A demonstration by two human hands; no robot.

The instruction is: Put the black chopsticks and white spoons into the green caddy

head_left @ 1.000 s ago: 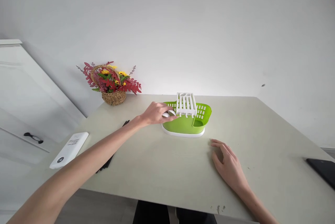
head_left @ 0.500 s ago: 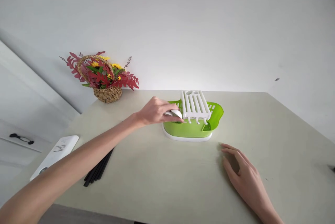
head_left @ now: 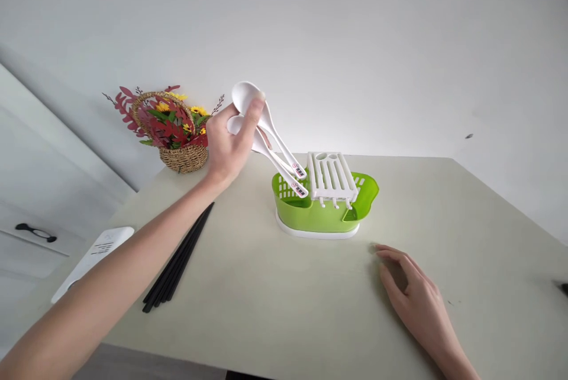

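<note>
White spoons [head_left: 244,96] are pinched by their bowl ends in my left hand [head_left: 228,146], raised in the air. Two handles with small printed labels slant down to the right, and part of another may show between them. Their tips hang over the left section of a green draining basket [head_left: 295,217], which stands on a white base. Across its middle sits a white slotted rack [head_left: 332,179] with hooks along the front. My right hand [head_left: 415,294] rests on the table, fingers curved and apart, holding nothing, to the front right of the basket.
Several black chopsticks [head_left: 177,264] lie together on the table [head_left: 275,303], right of my left forearm. Left of that arm is a flat white object with dark print [head_left: 106,241]. A wicker basket of artificial flowers [head_left: 184,158] stands at the back left, near the wall.
My left hand has come up and leftward from the draining basket, with the white spoons now clearly visible in it. My right hand has stayed in place.
</note>
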